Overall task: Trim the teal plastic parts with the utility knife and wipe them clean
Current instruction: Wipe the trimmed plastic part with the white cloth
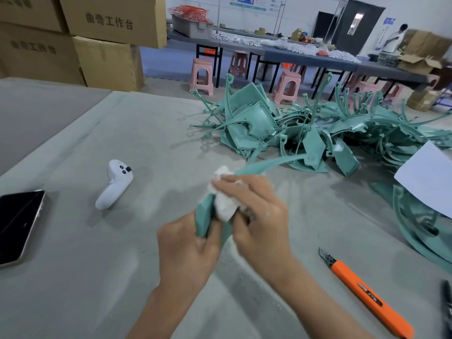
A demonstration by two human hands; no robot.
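My left hand (186,243) grips the wide lower end of a teal plastic part (204,220), whose long curved arm (269,163) reaches up and to the right. My right hand (256,211) presses a white cloth (225,204) against that part, fingers curled over it. An orange utility knife (367,297) lies on the table at lower right, blade out, touched by neither hand. A big heap of teal plastic parts (305,133) covers the far right of the table.
The grey cloth-covered table (97,277) carries a black phone (19,223) at the left edge and a white controller (115,184). White paper (425,177) lies over more teal parts (415,231) at right. Cardboard boxes (102,40) stand at back left; pink stools beyond.
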